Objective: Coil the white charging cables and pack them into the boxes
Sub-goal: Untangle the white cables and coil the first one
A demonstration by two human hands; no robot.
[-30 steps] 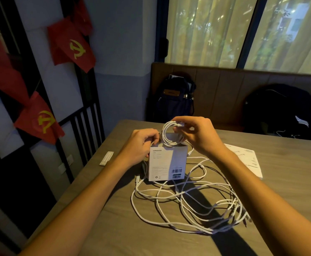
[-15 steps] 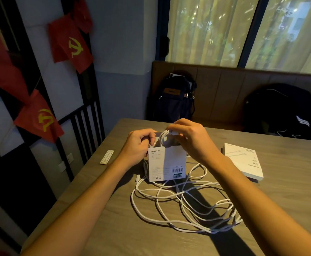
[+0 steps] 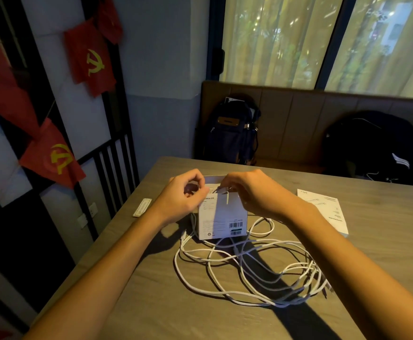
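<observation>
A small white box (image 3: pixel 221 220) stands upright on the wooden table (image 3: pixel 151 303), barcode side facing me. My left hand (image 3: pixel 183 195) grips the box's top left corner. My right hand (image 3: pixel 247 190) is over the open top, fingers curled down onto the flap; the coiled cable is out of sight inside or behind the box. A tangle of loose white cables (image 3: pixel 249 266) lies on the table in front of the box and runs off to the right. A second white box (image 3: pixel 323 209) lies flat to the right.
A small white label strip (image 3: pixel 142 207) lies near the table's left edge. Beyond the table, a padded bench holds a dark backpack (image 3: pixel 232 133) and a black bag (image 3: pixel 369 148). Red flags hang along the left wall.
My right hand has lowered the coiled cable from above the box down into its top. The coil no longer shows. My left hand stayed at the box's corner.
</observation>
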